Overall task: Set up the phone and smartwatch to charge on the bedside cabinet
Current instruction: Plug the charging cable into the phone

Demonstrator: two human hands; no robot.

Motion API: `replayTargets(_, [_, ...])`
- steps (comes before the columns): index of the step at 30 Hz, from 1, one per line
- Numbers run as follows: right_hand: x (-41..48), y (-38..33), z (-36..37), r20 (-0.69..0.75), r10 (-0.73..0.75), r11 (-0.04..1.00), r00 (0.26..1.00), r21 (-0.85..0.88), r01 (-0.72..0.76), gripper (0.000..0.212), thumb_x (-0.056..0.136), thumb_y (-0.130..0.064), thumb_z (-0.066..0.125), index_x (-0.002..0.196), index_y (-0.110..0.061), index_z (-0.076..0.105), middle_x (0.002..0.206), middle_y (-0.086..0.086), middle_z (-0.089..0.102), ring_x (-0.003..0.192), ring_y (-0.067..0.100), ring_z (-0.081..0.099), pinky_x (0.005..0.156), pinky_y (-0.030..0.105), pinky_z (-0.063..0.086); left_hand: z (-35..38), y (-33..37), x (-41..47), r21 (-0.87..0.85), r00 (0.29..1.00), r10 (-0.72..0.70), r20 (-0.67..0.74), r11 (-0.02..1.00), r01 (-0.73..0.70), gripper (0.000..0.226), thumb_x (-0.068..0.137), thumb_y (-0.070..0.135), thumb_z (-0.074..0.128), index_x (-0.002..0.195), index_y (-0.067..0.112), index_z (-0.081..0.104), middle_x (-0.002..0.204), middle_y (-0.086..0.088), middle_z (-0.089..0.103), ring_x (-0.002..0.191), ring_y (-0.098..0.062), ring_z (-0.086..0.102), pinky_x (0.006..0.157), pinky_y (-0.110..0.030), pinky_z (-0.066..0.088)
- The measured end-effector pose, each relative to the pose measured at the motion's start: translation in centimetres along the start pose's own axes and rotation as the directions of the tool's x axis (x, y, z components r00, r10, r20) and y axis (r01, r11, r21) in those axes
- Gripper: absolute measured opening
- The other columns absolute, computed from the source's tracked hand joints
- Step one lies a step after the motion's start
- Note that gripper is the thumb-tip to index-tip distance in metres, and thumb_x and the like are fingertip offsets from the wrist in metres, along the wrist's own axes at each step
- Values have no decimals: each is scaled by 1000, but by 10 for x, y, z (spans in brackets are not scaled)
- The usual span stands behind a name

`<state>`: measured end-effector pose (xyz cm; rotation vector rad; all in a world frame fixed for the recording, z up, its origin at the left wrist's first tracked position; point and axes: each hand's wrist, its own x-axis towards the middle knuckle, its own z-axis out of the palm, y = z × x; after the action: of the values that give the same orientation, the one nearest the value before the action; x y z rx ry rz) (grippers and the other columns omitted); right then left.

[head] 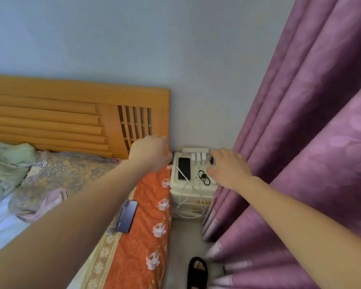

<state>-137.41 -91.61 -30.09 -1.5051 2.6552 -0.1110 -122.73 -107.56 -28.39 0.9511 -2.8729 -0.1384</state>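
Note:
A white bedside cabinet (193, 187) stands between the bed and the curtain. A black phone (184, 169) lies flat on its top, with a white cable (182, 191) running from its near end down the cabinet front. A black smartwatch (203, 177) lies to the right of the phone. A white power strip (195, 150) with three white adapters (198, 157) sits at the back. My left hand (149, 153) hovers at the cabinet's left edge, fingers curled. My right hand (229, 166) is spread over the cabinet's right side, beside the smartwatch. Neither hand visibly holds anything.
A second, dark blue phone (127, 216) lies face down on the orange flowered bedcover (142, 243). A wooden headboard (77, 115) stands at the left. Purple curtains (300, 142) hang close on the right. A foot in a black sandal (197, 272) rests on the narrow floor strip.

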Motion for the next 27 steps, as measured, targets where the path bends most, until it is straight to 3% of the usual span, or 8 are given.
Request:
replayTargets(9, [90,59,99,174,-65,998,983,35,60,44,89,-40,45,125,-14,45,127,7,52,117,27,47,98,41,39,123,8,102,-100,959,-200,203,970,223,35,87,38,47,116,21,59,113,-3,64,98,-22,61,79,-37,53])
replayTargets(13, [112,75,149,229,-67,997,971,59,55,43,89,-42,43,123,-15,45,125,6,53,115,26,49,97,40,40,175,-2,127,-124,909,-281,308,935,332,26,87,30,48,107,20,61,107,-1,66,88,-17,58,63,-28,44])
replayTargets(17, [133,83,201,309,-72,994,948,96,44,43,89,-41,43,124,-15,44,126,5,52,115,26,48,95,38,40,230,-15,144,-86,901,-258,348,949,305,27,89,32,51,112,22,59,107,0,65,82,-12,54,62,-25,43])
replayTargets(22, [166,86,265,357,-51,994,933,109,12,42,89,-42,43,122,-16,45,123,4,53,114,24,48,94,37,40,307,-34,166,-128,861,-243,447,935,330,36,90,36,48,123,23,55,121,-1,61,105,-20,58,78,-32,50])
replayTargets(27, [203,91,324,383,-76,993,921,109,37,46,90,-41,42,127,-14,42,128,6,51,118,25,47,99,38,40,373,-53,176,-172,819,-265,508,901,398,37,91,33,47,127,25,54,125,-1,60,109,-21,58,77,-31,48])
